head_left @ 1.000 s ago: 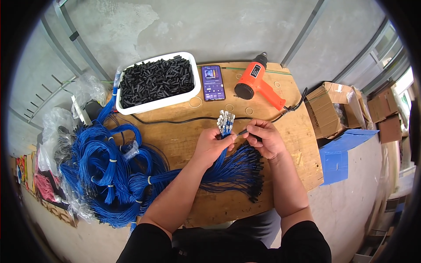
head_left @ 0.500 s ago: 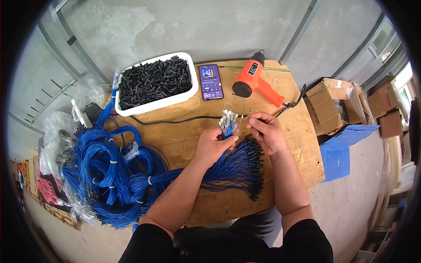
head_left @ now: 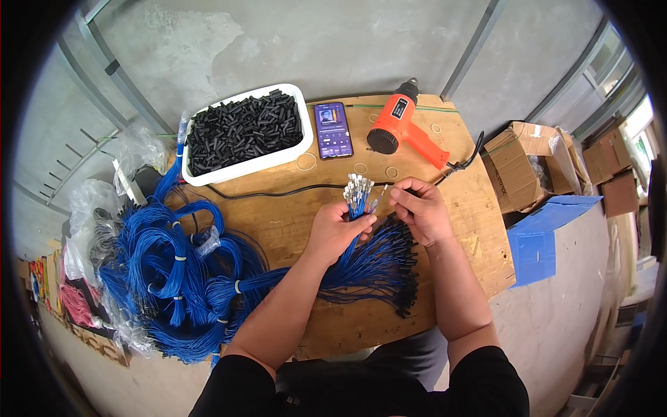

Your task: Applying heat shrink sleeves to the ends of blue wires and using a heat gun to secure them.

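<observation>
My left hand (head_left: 336, 233) is wrapped round a bundle of blue wires, whose silvery metal terminals (head_left: 358, 187) stick up above the thumb. To its right, my right hand (head_left: 424, 212) has thumb and forefinger pinched together; whatever is between them is too small to make out. One terminal stands apart from the bunch, close to those fingertips. Under and behind my wrists, more blue wires (head_left: 354, 278) fan out to the right, ending in black sleeves (head_left: 406, 281). Tied coils of blue wire (head_left: 174, 271) are heaped on the left of the table.
At the back, a white tub (head_left: 243, 170) holds short black tubes (head_left: 243, 132). Beside it lie a phone (head_left: 333, 132) and an orange heat gun (head_left: 399, 125). A black cord (head_left: 278, 192) crosses the wooden table (head_left: 479, 243). Cardboard boxes (head_left: 517, 163) stand at the right.
Both hands stay almost in place. The terminals in my left hand have tilted slightly left, and the single one near my right fingertips stands a little farther from the bunch.
</observation>
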### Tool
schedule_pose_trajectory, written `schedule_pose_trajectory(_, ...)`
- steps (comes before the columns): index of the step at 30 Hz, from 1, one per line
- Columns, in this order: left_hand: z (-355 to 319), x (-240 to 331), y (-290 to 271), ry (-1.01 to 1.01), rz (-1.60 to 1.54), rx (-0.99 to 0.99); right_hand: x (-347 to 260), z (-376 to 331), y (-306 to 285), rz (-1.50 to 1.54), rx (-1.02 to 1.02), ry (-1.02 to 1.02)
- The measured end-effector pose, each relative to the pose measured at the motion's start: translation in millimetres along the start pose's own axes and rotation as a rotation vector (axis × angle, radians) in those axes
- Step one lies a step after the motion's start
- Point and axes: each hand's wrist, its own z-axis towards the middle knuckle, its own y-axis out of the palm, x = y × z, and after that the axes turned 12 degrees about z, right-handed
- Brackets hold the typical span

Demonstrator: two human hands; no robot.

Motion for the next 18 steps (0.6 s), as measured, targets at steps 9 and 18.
schedule_pose_trajectory(9,0.8,-2.2,-1.4,-0.012,0.002,-0.039,0.9,0.0,-1.0,-0.031,-0.016,-0.025)
schedule_pose_trajectory(18,2.0,-6.2,-2.7,-0.002,-0.088,0.022,7.4,-0.5,2.2,-0.087,-0.033,-0.051)
